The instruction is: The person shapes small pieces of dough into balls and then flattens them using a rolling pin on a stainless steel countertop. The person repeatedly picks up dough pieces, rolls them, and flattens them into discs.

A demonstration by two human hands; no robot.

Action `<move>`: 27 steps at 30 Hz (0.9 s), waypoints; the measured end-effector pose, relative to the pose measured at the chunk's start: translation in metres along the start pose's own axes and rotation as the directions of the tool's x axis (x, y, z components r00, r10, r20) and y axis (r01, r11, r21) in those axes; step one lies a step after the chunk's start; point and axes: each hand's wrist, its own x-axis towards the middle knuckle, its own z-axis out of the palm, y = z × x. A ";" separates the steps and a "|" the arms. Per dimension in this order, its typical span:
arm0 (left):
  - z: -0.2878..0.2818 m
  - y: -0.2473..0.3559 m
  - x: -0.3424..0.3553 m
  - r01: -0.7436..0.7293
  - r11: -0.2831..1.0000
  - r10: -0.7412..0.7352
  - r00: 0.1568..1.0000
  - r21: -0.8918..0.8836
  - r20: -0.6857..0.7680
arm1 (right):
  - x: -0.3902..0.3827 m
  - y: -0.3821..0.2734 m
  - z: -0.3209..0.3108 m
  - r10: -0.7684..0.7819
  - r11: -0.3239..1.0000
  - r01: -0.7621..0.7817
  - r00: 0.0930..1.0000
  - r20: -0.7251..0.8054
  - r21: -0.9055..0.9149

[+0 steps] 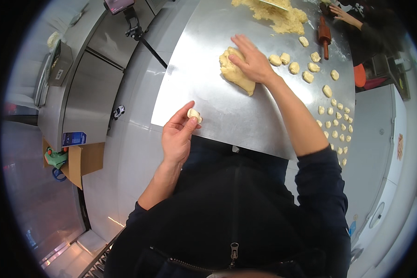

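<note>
My left hand (180,129) pinches a small pale dough ball (194,114) between thumb and fingers, just over the near left edge of the steel table (190,69). Farther off, my right hand (252,60) lies with its fingers stretched out on a large yellow dough lump (236,76). The palm covers the lump's upper right part. To the right of that hand, several dough pieces (294,68) are scattered on the steel. Smaller dough balls (335,123) stand in rows along the table's right side.
Crumbly yellow dough (275,18) is heaped at the far edge, with a scraper (274,4) in it. A wooden rolling pin (325,34) lies at the far right, near another person's hand (345,16). A phone stand (135,31) rises left of the table.
</note>
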 end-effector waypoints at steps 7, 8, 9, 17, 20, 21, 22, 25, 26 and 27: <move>0.017 0.005 -0.003 0.019 0.998 -0.013 0.995 -0.057 0.094 | -0.053 -0.086 0.087 -0.417 0.755 0.471 0.882 0.220 -0.455; 0.019 0.008 -0.001 0.018 0.998 -0.013 0.996 -0.055 0.093 | -0.067 -0.096 0.086 -0.439 0.852 0.462 0.887 0.144 -0.246; 0.020 0.011 -0.001 0.026 0.998 -0.020 0.995 -0.061 0.095 | -0.073 -0.101 0.082 -0.447 0.893 0.449 0.892 0.069 -0.022; 0.010 0.022 -0.015 0.080 0.995 -0.081 0.997 -0.066 -0.017 | 0.018 0.006 0.045 0.136 0.961 -0.166 0.980 -0.143 -0.219; 0.012 0.020 -0.016 0.078 0.996 -0.079 0.997 -0.052 -0.024 | 0.037 -0.030 0.093 -0.100 0.947 0.065 0.990 -0.096 -0.316; 0.013 0.021 -0.015 0.025 0.996 -0.025 1.000 -0.081 0.001 | 0.035 -0.053 0.111 -0.139 0.957 0.125 0.990 -0.036 -0.263; 0.013 0.022 -0.014 0.001 0.995 0.001 1.000 -0.102 0.023 | 0.030 -0.078 0.128 -0.143 0.980 0.148 0.989 0.044 -0.131; 0.012 0.031 -0.014 -0.026 0.997 0.030 0.997 -0.067 0.065 | -0.012 -0.139 0.156 -0.513 0.844 0.493 0.857 -0.047 -0.212; 0.010 0.035 -0.015 -0.031 0.998 0.034 0.998 -0.049 0.060 | -0.032 -0.149 0.155 -0.488 0.870 0.485 0.873 -0.013 -0.094; 0.008 0.038 -0.016 -0.051 0.998 0.053 0.996 -0.029 0.070 | -0.054 -0.150 0.147 -0.480 0.877 0.481 0.876 -0.046 0.009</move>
